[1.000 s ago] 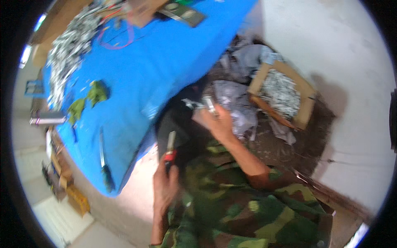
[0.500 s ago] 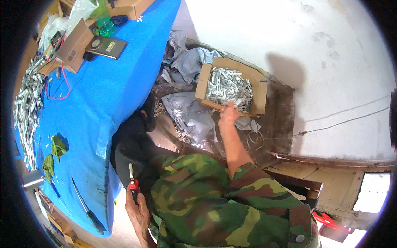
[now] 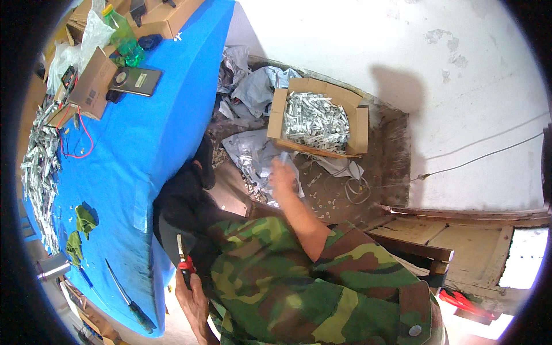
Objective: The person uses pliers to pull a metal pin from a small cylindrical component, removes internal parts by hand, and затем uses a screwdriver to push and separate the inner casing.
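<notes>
My left hand (image 3: 192, 296) is wrapped round the red and black handles of a pair of pliers (image 3: 183, 255), jaws pointing away from me. Over a grey plastic bag (image 3: 253, 146) on the floor, my right hand (image 3: 282, 179) is smeared by motion. Its fingers look closed, with something pale at their tips too blurred to name. Just beyond that hand stands an open cardboard box (image 3: 359, 129), filled with many small silvery metal pieces (image 3: 316, 122).
On the left, a blue-covered table (image 3: 138, 144) bears a heap of similar metal pieces (image 3: 40, 172), a screwdriver (image 3: 135, 310), green gloves (image 3: 83, 221), a green bottle (image 3: 125, 40) and a small scale (image 3: 135, 80). A white wall (image 3: 345, 40) rises behind the box, and a thin cable (image 3: 460, 164) runs along it.
My right hand has moved left and nearer, from the front edge of the cardboard box to above the grey bag. My left hand still holds the pliers. The view has shifted slightly.
</notes>
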`<control>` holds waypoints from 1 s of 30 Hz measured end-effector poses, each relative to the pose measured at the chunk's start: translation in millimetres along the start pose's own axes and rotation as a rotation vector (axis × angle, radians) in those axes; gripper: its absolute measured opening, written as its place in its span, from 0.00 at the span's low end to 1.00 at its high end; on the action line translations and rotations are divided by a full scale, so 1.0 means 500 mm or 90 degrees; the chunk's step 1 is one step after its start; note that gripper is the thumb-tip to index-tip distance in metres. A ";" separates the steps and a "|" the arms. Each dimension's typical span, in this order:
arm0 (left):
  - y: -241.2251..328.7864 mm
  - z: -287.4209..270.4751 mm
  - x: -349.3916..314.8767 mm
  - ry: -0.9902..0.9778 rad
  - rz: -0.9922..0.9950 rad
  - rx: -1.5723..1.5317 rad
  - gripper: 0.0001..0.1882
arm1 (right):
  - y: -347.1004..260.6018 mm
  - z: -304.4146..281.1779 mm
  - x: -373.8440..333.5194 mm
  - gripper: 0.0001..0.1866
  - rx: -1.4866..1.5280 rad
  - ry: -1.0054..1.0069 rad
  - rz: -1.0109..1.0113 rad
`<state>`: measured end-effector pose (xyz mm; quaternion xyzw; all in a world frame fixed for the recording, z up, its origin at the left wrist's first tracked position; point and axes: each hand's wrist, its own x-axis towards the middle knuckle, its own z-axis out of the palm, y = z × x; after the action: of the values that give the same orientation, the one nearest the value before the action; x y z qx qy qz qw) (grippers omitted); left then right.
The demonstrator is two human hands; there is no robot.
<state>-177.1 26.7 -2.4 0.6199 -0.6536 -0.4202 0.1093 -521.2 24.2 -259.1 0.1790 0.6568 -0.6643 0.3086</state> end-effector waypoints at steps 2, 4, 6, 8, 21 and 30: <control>-0.032 0.004 0.004 0.014 0.015 -0.077 0.23 | 0.002 0.029 -0.035 0.15 -0.017 -0.075 0.013; -0.054 0.006 0.002 0.053 0.015 -0.135 0.23 | -0.017 0.059 -0.079 0.16 -0.017 -0.145 0.026; -0.061 0.003 0.002 0.107 0.008 -0.173 0.23 | -0.024 0.079 -0.112 0.20 -0.019 -0.199 0.012; -0.086 -0.022 0.004 0.166 -0.034 -0.126 0.23 | -0.029 0.089 -0.147 0.21 -0.018 -0.274 0.004; -0.129 -0.135 0.004 0.393 0.000 -0.022 0.18 | -0.090 0.129 -0.413 0.18 -0.139 -0.768 -0.162; -0.175 -0.170 0.039 0.458 0.014 0.277 0.24 | -0.119 0.132 -0.496 0.19 -0.236 -0.871 -0.314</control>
<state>-61.8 -15.4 -16.9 0.7285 -0.6541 -0.0277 0.2016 -363.7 -0.4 -49.1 -0.4811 0.4404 -0.5558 0.5155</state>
